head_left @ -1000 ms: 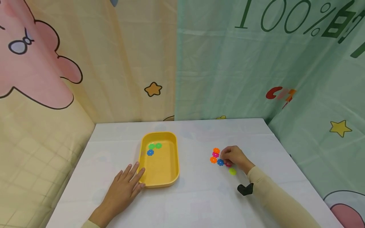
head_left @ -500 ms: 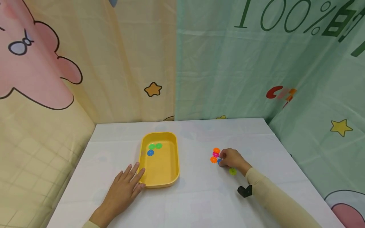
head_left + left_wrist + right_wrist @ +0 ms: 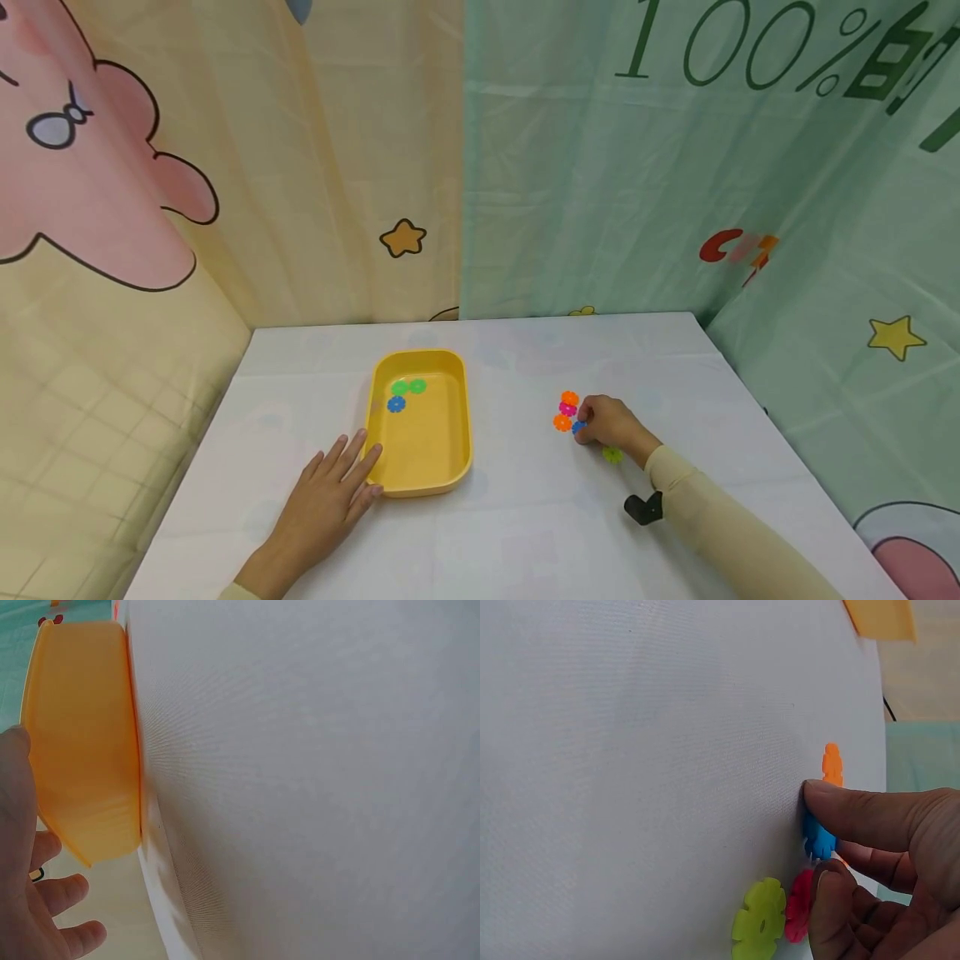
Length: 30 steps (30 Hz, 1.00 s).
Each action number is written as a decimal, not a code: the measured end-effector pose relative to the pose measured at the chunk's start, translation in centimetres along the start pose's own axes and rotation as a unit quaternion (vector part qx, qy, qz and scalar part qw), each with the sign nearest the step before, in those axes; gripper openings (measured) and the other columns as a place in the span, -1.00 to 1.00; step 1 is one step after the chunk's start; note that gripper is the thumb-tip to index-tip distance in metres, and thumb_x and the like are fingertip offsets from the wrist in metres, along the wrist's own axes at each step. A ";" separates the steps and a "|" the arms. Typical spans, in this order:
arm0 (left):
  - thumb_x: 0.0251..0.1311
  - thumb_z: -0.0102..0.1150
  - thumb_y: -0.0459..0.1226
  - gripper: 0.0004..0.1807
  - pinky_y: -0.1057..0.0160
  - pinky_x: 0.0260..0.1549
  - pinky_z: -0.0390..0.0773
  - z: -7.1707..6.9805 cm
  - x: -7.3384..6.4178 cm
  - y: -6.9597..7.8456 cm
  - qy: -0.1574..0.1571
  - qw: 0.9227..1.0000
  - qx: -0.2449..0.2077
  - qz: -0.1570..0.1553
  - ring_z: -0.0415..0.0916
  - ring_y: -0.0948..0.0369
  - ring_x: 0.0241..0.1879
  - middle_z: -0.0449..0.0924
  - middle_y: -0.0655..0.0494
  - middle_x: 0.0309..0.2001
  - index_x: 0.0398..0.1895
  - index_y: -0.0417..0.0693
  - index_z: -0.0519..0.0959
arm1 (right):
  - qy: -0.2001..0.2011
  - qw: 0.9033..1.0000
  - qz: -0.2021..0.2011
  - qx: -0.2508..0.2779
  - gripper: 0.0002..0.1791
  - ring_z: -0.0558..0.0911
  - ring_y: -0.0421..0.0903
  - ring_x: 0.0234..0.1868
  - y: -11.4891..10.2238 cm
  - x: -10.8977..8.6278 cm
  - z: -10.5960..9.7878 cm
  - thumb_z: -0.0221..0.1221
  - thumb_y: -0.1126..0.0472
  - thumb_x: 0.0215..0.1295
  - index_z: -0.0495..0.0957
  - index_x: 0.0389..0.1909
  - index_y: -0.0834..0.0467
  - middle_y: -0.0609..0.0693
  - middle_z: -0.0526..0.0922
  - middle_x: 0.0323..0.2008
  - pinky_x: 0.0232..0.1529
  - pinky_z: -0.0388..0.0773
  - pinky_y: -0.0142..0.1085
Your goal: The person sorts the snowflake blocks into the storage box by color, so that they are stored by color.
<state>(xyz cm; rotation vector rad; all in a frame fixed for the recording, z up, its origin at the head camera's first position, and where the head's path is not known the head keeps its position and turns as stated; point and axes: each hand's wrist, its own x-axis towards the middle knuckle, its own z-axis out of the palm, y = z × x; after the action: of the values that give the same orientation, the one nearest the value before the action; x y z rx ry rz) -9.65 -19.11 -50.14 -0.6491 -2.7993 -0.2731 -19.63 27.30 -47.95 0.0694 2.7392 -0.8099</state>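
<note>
My right hand pinches a blue flower-shaped plastic disc at the table surface, thumb on its near face. A pink disc and a yellow-green one lie beside those fingers; the hand covers the pink one in the head view. Two orange discs and another pink one sit just left of the hand. My left hand has its fingers spread and touches the near left rim of a yellow tray. Inside the tray are two green discs and a blue disc.
White cloth covers the table, and patterned curtains stand along its back and sides. A black wrist-worn piece sticks out from the right sleeve. Bare cloth separates the tray from the loose discs.
The right hand has shifted slightly left and towards the person, from beside the pink disc onto the blue one. My left hand and the tray have stayed in place.
</note>
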 end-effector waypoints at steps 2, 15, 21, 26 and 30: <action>0.39 0.18 0.06 -0.35 -0.29 0.34 0.26 0.0 0.0 0.0 0.000 1.000 0.001 0.001 0.23 -0.14 0.48 0.24 -0.06 0.54 0.47 0.05 0.42 | 0.001 1.000 0.001 0.004 -0.68 0.49 -0.03 -0.33 0.0 0.0 0.0 0.51 0.29 0.08 0.51 -0.32 0.18 0.02 0.52 -0.39 -0.35 0.49 -0.31; 0.41 0.15 0.07 -0.35 -0.29 0.35 0.26 0.0 0.0 0.0 0.001 1.000 0.004 -0.002 0.22 -0.14 0.48 0.24 -0.05 0.55 0.48 0.06 0.41 | 0.003 0.996 0.014 0.088 -0.85 0.52 -0.06 -0.42 0.0 -0.3 -0.3 0.39 0.33 0.23 0.58 -0.31 0.21 0.04 0.57 -0.40 -0.40 0.55 -0.32; 0.38 0.20 0.06 -0.36 -0.30 0.30 0.31 0.1 -0.1 0.0 0.023 1.000 0.009 0.008 0.28 -0.15 0.45 0.29 -0.07 0.51 0.45 0.05 0.45 | 0.000 0.985 0.025 0.173 -0.89 0.54 -0.04 -0.46 -0.1 -0.1 -1.0 0.31 0.33 0.31 0.58 -0.24 0.26 0.08 0.57 -0.42 -0.40 0.59 -0.30; 0.39 0.18 0.07 -0.35 -0.29 0.34 0.27 0.1 -0.1 -0.1 0.004 1.000 0.005 -0.002 0.23 -0.13 0.48 0.24 -0.05 0.54 0.47 0.06 0.42 | 0.003 0.975 0.021 0.223 -0.89 0.59 -0.02 -0.38 -0.4 0.2 -1.6 0.25 0.34 0.37 0.59 -0.20 0.33 0.09 0.62 -0.34 -0.29 0.67 -0.26; 0.40 0.16 0.08 -0.35 -0.29 0.36 0.25 0.1 0.0 -0.1 -0.005 1.000 0.003 -0.006 0.21 -0.13 0.49 0.22 -0.05 0.55 0.48 0.06 0.42 | 0.010 0.967 0.020 0.255 -0.86 0.62 -0.01 -0.32 -0.9 0.5 -2.3 0.23 0.34 0.40 0.60 -0.16 0.37 0.11 0.64 -0.26 -0.16 0.73 -0.22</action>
<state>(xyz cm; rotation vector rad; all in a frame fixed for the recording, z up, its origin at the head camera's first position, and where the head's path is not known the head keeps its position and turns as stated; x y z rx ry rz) -9.69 -19.16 -50.26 -0.6350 -2.8139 -0.2626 -20.79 27.76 -45.79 0.2356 2.4644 -1.4839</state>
